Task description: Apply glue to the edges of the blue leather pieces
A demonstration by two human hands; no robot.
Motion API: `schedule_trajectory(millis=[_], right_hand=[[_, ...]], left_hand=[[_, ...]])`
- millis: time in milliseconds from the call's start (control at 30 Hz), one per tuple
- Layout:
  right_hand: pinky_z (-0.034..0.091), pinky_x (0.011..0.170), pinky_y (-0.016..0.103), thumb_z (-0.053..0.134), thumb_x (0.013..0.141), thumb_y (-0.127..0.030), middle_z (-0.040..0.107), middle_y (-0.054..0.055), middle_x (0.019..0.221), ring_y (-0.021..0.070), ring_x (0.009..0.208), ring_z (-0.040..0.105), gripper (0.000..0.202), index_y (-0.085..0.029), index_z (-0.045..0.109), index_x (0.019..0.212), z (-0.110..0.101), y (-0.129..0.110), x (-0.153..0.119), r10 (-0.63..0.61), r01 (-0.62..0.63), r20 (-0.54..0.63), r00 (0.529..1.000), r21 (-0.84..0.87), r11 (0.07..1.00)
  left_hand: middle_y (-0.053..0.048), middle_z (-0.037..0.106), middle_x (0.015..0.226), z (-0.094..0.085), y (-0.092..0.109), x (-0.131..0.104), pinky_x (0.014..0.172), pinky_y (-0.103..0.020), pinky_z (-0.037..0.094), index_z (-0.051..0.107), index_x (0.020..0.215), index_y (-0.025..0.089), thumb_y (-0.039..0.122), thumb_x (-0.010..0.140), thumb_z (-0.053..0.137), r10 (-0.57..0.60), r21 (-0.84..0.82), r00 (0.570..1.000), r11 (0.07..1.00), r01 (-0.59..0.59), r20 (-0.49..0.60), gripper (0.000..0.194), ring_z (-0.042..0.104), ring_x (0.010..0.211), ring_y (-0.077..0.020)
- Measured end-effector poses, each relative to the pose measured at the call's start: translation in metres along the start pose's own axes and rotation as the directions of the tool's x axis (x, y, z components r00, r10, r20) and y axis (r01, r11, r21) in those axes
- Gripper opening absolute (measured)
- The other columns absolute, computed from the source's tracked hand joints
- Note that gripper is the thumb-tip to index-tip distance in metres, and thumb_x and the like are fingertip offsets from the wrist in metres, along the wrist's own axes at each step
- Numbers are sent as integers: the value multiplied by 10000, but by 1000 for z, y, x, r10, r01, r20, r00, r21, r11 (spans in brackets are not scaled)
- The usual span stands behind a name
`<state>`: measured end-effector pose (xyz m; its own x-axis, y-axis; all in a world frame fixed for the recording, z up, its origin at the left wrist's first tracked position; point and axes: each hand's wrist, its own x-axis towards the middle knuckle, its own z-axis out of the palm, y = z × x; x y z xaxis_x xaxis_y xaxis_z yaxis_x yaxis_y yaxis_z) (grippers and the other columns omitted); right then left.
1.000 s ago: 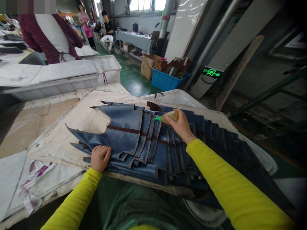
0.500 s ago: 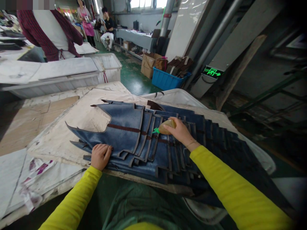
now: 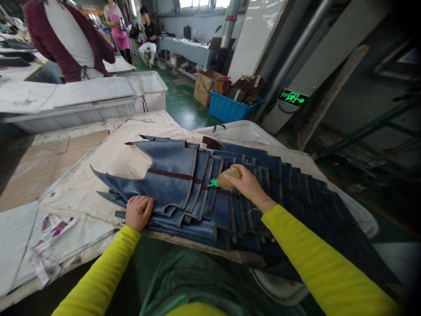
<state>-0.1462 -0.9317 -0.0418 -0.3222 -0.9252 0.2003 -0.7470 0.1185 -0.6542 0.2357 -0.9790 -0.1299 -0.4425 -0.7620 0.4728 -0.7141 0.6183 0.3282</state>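
Dark blue leather-like pieces (image 3: 174, 158) with dark edges and a brown strip lie overlapped in a staggered row on a cloth-covered table. My right hand (image 3: 245, 182) is closed around a squeeze bottle (image 3: 226, 177), yellowish and translucent, tilted with its green nozzle (image 3: 213, 183) pointing left. The nozzle tip is at the brown strip, near the edge of one piece; whether it touches cannot be told. At the near left edge of the top piece, my left hand (image 3: 138, 213) has its fingers curled together on the material. What lies beneath those fingers is hidden.
Cardboard (image 3: 49, 162) and white sheets lie on the table's left. White bins (image 3: 148, 87) stand beyond it, and a blue crate (image 3: 226, 107) with brown pieces sits on the floor beside a cardboard box (image 3: 204, 87). Several people are farther back.
My right hand has brought the bottle's nozzle slightly nearer to me along the overlapped edges. My left hand stays at the same spot on the top piece.
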Motion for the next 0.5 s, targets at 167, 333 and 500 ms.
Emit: schedule_trajectory(millis=[167,333,500], right_hand=[[444,841,418,609,700,-457,587,114,1036,259,957,565,488,-154,519,1072,0,-2,-5,-29,29,0,1000,3,1000],[429,877,408,610,725,-409,574,102,1059,252,986,554,434,-174,508,1075,0,-3,-13,-143,143,8,990,-15,990],[429,885,391,610,738,-426,573,92,1044,243,984,555,416,-180,520,1062,-1,-4,-22,-175,176,48,983,-21,984]], left_hand=[[-2,649,753,1,0,-1,836,-350,363,612,743,215,248,885,448,0,10,1000,1000,0,-5,219,566,743,-157],[2,649,756,1,-1,-2,839,-354,363,603,733,219,252,887,446,-5,8,1000,1000,5,2,223,569,749,-159],[4,652,760,0,0,-2,850,-358,365,601,727,214,243,885,452,0,10,1000,1000,0,-19,220,574,750,-155]])
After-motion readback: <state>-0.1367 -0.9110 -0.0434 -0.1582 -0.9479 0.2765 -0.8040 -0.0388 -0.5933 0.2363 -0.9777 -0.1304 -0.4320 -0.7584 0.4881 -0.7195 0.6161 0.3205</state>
